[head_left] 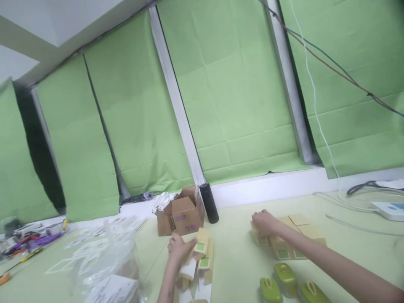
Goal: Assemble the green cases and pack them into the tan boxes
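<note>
My left hand is closed around a small tan carton with a green square label, at the top of a stack of similar cartons near the frame's bottom centre. My right hand reaches forward with its fingers curled down onto a row of tan cartons with green labels lying on the pale green table. What its fingers enclose is hidden under the knuckles. Three green lidded containers sit just below my right forearm.
An open brown cardboard box and a black cylinder stand at the table's back. A clear plastic bag with paper sheets lies at left, tools at far left. Cables and a white device lie at right. Green blinds cover the windows.
</note>
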A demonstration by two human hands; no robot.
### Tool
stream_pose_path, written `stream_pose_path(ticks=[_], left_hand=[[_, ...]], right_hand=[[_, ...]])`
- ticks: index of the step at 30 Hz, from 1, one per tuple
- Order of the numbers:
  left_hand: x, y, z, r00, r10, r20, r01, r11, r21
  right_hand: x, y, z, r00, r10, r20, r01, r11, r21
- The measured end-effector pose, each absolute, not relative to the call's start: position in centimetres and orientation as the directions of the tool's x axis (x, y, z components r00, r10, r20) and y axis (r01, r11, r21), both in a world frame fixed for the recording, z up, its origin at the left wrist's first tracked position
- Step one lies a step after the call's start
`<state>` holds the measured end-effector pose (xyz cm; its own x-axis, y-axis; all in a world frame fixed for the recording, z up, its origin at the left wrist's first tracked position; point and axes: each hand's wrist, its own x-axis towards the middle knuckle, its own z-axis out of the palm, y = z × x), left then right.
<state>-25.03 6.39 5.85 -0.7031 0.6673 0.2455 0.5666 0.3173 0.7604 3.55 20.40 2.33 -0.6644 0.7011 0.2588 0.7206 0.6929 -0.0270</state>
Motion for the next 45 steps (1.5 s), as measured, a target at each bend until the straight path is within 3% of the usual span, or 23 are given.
stream_pose_path(ticks=[4, 9, 12, 20, 25, 28, 30, 32, 35, 39, 45], left_hand=[[-22.4, 6.0, 6.9, -0.562, 0.721, 0.405, 0.715, 0.179, 0.676], [-14.4, 5.7, 4.1, -0.014, 0.917, 0.400, 0.788, -0.236, 0.569], [-11.3, 5.7, 2.4, 0.161, 0.905, 0.394, 0.770, -0.365, 0.523], [-10.2, 5.2, 2.2, 0.115, 0.912, 0.394, 0.888, -0.273, 0.371], [-10.4, 4.5, 1.8, 0.121, 0.918, 0.377, 0.841, -0.297, 0.452], [-10.6, 4.2, 1.3, 0.099, 0.939, 0.330, 0.818, -0.265, 0.510], [-10.9, 4.2, 1.0, 0.117, 0.939, 0.323, 0.846, -0.264, 0.463], [-11.0, 4.3, 0.8, 0.136, 0.927, 0.349, 0.880, -0.274, 0.387], [-11.0, 4.5, 0.6, 0.158, 0.912, 0.378, 0.894, -0.295, 0.337], [-10.3, 4.4, 0.6, 0.205, 0.906, 0.371, 0.871, -0.342, 0.353], [-11.1, 5.1, 0.4, 0.094, 0.928, 0.361, 0.797, -0.288, 0.531]], right_hand=[[4.4, 18.9, 3.0, -0.635, 0.711, 0.301, 0.725, 0.683, -0.083], [5.1, 14.3, 3.4, -0.577, 0.650, 0.494, 0.670, 0.723, -0.169], [5.6, 12.2, 2.9, -0.544, 0.613, 0.574, 0.639, 0.745, -0.190], [6.2, 10.6, -1.0, -0.561, 0.362, 0.744, 0.505, 0.862, -0.039], [7.1, 11.1, -1.8, -0.522, 0.189, 0.831, 0.429, 0.901, 0.065], [8.1, 10.8, -0.2, -0.552, 0.294, 0.780, 0.411, 0.910, -0.053], [8.6, 10.3, 1.2, -0.622, 0.432, 0.652, 0.391, 0.894, -0.220], [8.8, 9.9, 2.3, -0.693, 0.508, 0.511, 0.412, 0.862, -0.296], [8.5, 9.7, 2.6, -0.721, 0.514, 0.464, 0.477, 0.855, -0.206], [7.5, 9.7, 1.9, -0.680, 0.518, 0.520, 0.544, 0.831, -0.116], [7.0, 10.0, 2.3, -0.609, 0.568, 0.553, 0.593, 0.790, -0.158]])
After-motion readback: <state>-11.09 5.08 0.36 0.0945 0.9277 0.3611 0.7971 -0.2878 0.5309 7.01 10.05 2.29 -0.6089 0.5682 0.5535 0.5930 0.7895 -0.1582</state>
